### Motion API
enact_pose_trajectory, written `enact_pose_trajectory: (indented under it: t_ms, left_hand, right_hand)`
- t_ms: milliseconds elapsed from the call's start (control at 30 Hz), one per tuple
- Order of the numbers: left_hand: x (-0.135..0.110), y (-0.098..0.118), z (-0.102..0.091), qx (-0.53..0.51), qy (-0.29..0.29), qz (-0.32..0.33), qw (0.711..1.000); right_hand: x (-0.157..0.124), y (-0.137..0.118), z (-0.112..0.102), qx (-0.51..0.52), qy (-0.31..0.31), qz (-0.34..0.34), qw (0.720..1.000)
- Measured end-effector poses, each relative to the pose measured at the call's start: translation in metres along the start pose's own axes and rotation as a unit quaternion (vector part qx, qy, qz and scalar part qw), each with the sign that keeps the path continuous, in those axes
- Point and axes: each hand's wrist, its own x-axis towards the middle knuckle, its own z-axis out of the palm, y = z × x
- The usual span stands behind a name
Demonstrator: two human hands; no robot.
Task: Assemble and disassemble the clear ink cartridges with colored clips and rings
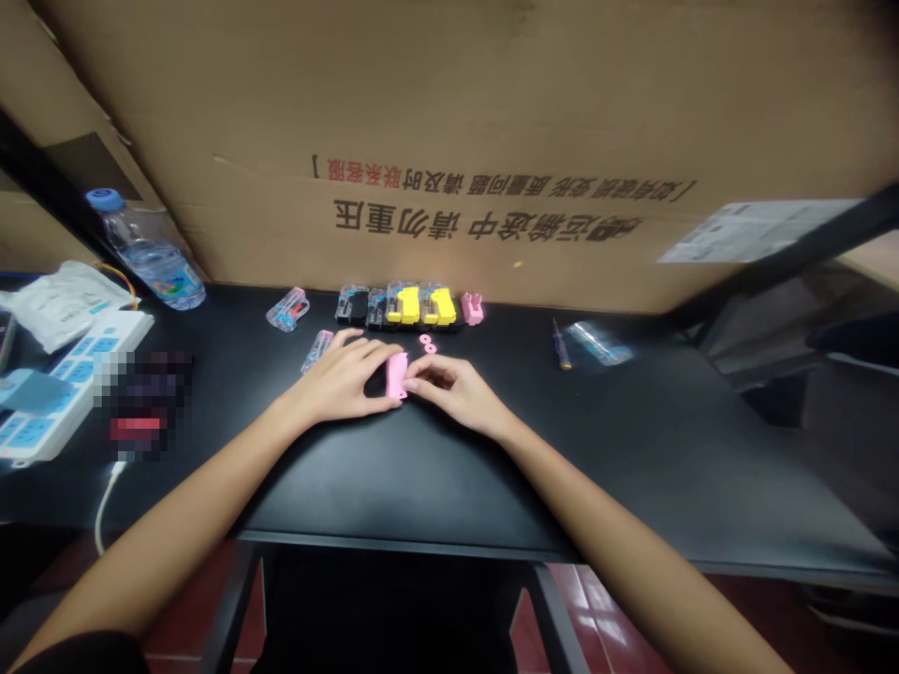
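A small pink plastic piece [397,375] is held upright over the middle of the black desk. My left hand [344,376] grips it from the left, thumb at its lower end and a finger at its top. From the right, my right hand [453,388] pinches at the piece's edge; whether a smaller part sits between those fingertips is hidden. Small pink rings [428,344] lie just behind my hands. A clear plastic part with a pink end [318,350] lies beside my left hand.
Along the cardboard wall [449,112] stand yellow-and-clear assemblies [439,305], a black-and-clear one [352,305] and a pink bracket [473,307]. A screwdriver [560,344] and plastic packet [599,344] lie right. A water bottle [151,253] and power strip [74,388] are left.
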Motion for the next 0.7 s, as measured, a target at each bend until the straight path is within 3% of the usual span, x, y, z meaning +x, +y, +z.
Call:
enact_pose_trajectory:
  t_ms: [700]
  left_hand:
    - [0.000, 0.001, 0.001, 0.000, -0.001, 0.013, 1.000]
  right_hand:
    - [-0.001, 0.003, 0.012, 0.005, 0.059, -0.015, 0.998]
